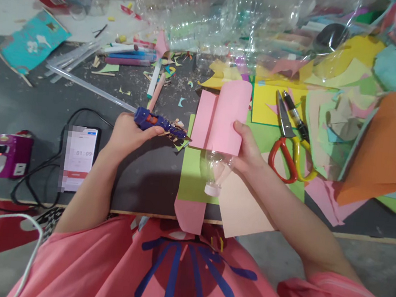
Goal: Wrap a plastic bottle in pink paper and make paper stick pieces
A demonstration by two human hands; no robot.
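Note:
My left hand [127, 132] is closed round a blue glue gun [158, 123] with a clear glue stick [90, 88] sticking out of its back. Its nozzle points right, at the left edge of a pink paper sheet [220, 115]. That sheet is wrapped round a clear plastic bottle [217, 170], whose neck and white cap point down towards me. My right hand [246, 149] grips the bottle and the paper from the right side, over a green paper sheet [194, 177].
Red-and-yellow-handled scissors [287, 145] lie right of the bottle on coloured paper. Heaps of paper scraps [388, 95] fill the right. Clear plastic bottles [217, 16] lie at the back. Markers [130, 56], a phone [79, 158] with a cable and a purple device [7, 154] are on the left.

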